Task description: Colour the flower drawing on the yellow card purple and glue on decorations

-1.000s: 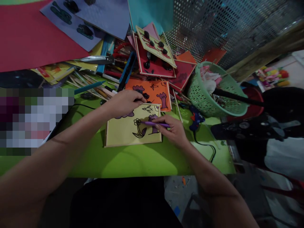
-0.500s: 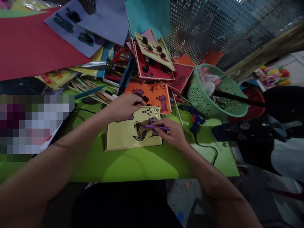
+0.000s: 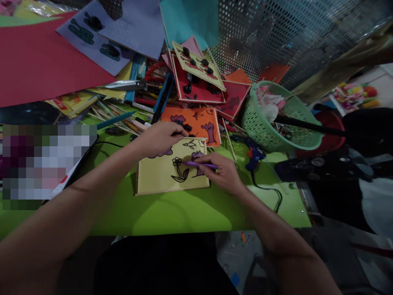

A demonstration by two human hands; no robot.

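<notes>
My right hand (image 3: 222,168) is closed round a purple marker pen (image 3: 201,164). Its tip meets the black-outlined flower on a yellow card (image 3: 156,174) edged with thin sticks. This card also carries a bird outline, purple clouds and a purple-coloured tree, which my right fingers partly cover. Across the card's upper edge lies my left hand (image 3: 164,137), its fingers bent and pressed together at the rim; the fingertips are partly hidden. Just behind them is an orange card (image 3: 211,125) with a similar purple tree and clouds.
A green basket (image 3: 260,125) of scraps stands right, with a blue glue gun (image 3: 253,155) and its cord before it. Framed red card (image 3: 201,94), scissors (image 3: 125,85), a teal pen (image 3: 118,119) and several sticks crowd the back of the green table (image 3: 184,217).
The view has tilted up a little, so things sit slightly lower in the picture. Both hands keep their places on the card; the pen tip has barely shifted by the flower.
</notes>
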